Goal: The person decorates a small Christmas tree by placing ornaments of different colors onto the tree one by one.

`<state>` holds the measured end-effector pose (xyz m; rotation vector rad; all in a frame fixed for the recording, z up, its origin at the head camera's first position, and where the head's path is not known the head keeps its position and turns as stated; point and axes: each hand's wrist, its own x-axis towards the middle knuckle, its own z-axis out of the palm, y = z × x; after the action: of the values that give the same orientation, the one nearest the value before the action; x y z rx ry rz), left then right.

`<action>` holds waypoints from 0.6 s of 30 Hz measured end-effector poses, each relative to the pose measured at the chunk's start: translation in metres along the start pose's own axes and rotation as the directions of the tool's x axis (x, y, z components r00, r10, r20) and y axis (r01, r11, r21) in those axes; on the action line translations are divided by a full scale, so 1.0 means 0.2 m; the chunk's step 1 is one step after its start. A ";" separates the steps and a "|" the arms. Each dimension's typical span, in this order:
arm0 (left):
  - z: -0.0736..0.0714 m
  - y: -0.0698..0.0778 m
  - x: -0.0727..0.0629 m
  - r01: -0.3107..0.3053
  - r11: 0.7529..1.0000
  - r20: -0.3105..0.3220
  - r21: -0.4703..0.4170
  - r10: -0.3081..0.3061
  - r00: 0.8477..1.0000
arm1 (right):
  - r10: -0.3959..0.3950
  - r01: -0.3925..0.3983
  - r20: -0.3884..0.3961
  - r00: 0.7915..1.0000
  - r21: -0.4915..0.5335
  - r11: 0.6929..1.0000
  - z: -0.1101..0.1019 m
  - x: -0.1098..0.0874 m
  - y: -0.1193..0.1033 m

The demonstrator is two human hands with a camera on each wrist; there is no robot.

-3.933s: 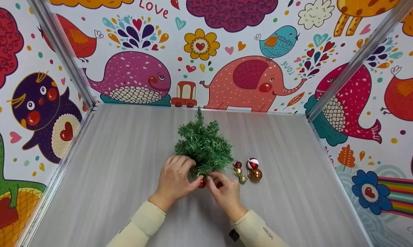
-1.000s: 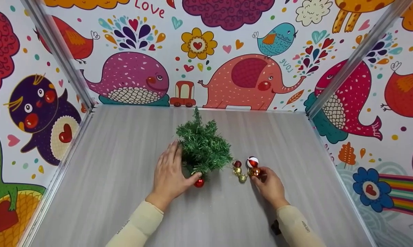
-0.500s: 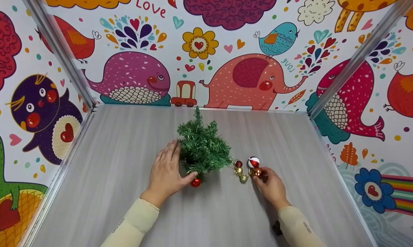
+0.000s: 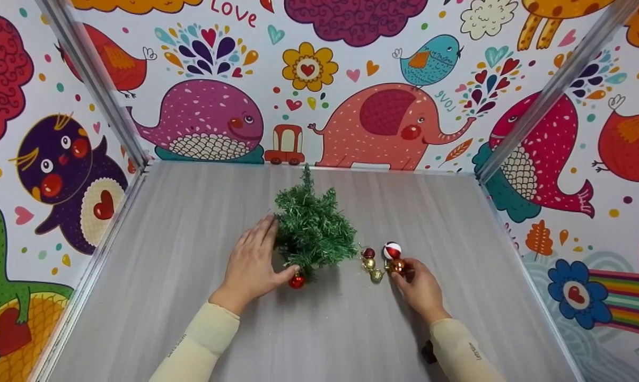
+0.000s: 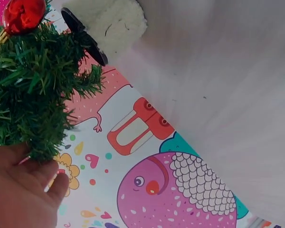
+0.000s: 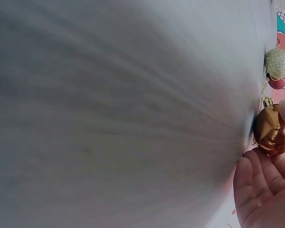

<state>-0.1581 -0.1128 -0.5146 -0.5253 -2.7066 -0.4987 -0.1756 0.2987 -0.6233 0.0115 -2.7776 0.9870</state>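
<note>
A small green artificial Christmas tree (image 4: 316, 225) stands on the table in the head view. From its front hangs a shiny red bauble (image 4: 296, 280). My left hand (image 4: 251, 262) lies along the tree's left side with fingers extended, and its thumb reaches to the top of the red bauble. To the right, my right hand (image 4: 421, 289) pinches a copper-coloured bauble (image 6: 270, 129) between thumb and fingers, low at the table. Touching or close behind that one is a red-and-white bauble (image 4: 392, 250). A fluffy cream base (image 5: 111, 28) with a black edge shows at the tree's foot.
Between tree and right hand lie a dark red bauble (image 4: 368, 253), a smooth gold bauble (image 4: 369, 263) and a glittery gold bauble (image 4: 376, 275). Printed cartoon panels (image 4: 208, 122) in metal frames wall off the grey table (image 4: 192, 212) at the back and sides.
My right hand has left the tree's front and taken hold of the copper-coloured bauble. The red bauble has shifted left as the tree turned slightly, with my left hand moving left too.
</note>
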 end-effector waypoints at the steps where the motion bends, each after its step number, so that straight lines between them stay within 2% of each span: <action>1: 0.00 -0.01 0.00 -0.005 1.000 0.005 -0.001 0.005 1.000 | 0.000 0.000 0.000 1.000 -0.002 1.000 0.00 0.00 0.00; 10: -0.03 -0.06 0.00 -0.024 0.999 0.056 -0.035 0.026 0.998 | 0.029 -0.029 0.013 0.999 -0.016 0.999 0.00 0.00 -0.01; 18: -0.05 -0.09 0.03 -0.073 0.996 0.033 -0.047 0.075 0.997 | 0.026 -0.026 0.015 1.000 -0.028 0.999 0.00 -0.01 -0.01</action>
<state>-0.1676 -0.1319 -0.5086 -0.6498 -2.7021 -0.5374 -0.1737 0.2975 -0.6229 -0.0211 -2.8124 0.9589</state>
